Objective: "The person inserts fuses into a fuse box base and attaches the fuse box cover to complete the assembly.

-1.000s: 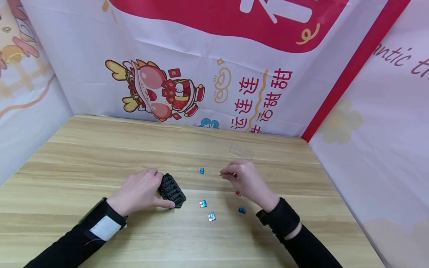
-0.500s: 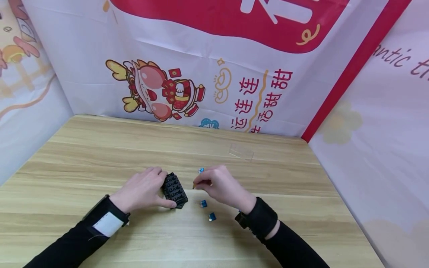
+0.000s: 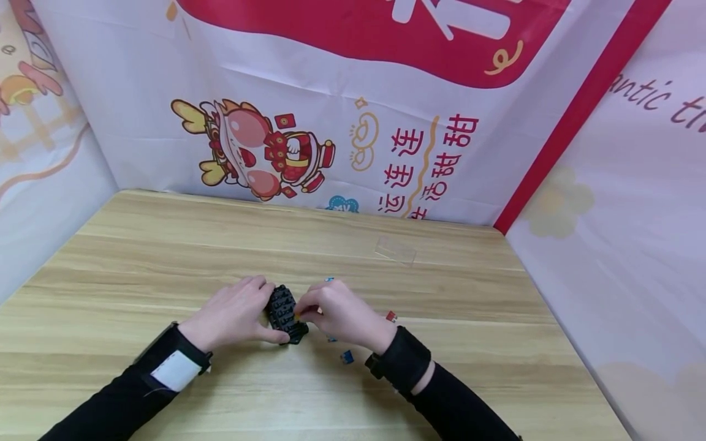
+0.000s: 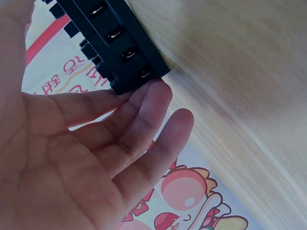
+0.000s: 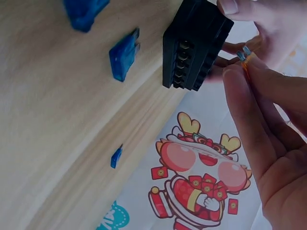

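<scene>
A black fuse box (image 3: 283,309) with rows of slots rests on the table, gripped at its two ends by my left hand (image 3: 234,312). In the left wrist view, metal contacts show along the side of the fuse box (image 4: 122,45), with my fingertips at its end. My right hand (image 3: 339,312) pinches a small orange blade fuse (image 5: 246,61) between thumb and forefinger. Its metal prongs stick out past the fingertips. In the head view this fuse overlaps the right side of the box; in the right wrist view it is held over the slotted face.
Several blue blade fuses lie on the table, among them one blue fuse (image 3: 347,357) nearer the front and another blue fuse (image 5: 123,56) beside the box. A red fuse (image 3: 391,316) lies near my right wrist. Farther back is a clear plastic cover (image 3: 395,251). A printed cloth (image 3: 309,73) hangs behind.
My right hand has moved left with the orange fuse, from the right of the blue fuses to the fuse box. The left hand and the box have shifted only slightly.
</scene>
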Available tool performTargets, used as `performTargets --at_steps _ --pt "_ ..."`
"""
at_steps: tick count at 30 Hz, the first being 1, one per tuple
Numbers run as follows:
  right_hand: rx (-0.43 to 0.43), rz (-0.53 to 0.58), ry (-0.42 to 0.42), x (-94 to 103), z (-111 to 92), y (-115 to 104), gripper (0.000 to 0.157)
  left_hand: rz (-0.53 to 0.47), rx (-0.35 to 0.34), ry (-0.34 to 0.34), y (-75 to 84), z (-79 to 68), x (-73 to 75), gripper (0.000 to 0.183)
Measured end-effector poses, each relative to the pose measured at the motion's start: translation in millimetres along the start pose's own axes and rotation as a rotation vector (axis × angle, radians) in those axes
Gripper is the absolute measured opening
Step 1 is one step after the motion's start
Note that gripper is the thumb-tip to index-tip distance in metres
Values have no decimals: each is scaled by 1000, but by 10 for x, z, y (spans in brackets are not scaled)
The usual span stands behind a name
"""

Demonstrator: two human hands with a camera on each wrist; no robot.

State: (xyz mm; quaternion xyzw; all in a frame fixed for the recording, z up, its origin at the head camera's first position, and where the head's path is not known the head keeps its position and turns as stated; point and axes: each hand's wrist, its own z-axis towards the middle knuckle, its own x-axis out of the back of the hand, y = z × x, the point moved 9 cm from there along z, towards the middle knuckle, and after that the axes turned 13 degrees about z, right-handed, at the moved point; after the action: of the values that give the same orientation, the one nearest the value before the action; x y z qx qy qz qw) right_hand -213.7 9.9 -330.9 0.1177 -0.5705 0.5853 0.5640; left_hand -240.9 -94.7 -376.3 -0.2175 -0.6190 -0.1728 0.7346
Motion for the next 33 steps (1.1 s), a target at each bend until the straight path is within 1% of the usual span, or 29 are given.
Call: performTargets --at_steps 9,16,23,33 --pt "-28 -41 -18 -105 26 48 11 -18 -4 -6 14 -15 -3 93" --pt "-48 -49 -28 -136 28 86 12 -14 -16 18 16 -11 -2 95" --pt "-30 -53 -30 -143 42 79 14 -18 -3 -7 -5 2 -9 96" --pt "-20 -83 -42 -189 52 55 11 -14 -2 -10 -1 -8 21 98"
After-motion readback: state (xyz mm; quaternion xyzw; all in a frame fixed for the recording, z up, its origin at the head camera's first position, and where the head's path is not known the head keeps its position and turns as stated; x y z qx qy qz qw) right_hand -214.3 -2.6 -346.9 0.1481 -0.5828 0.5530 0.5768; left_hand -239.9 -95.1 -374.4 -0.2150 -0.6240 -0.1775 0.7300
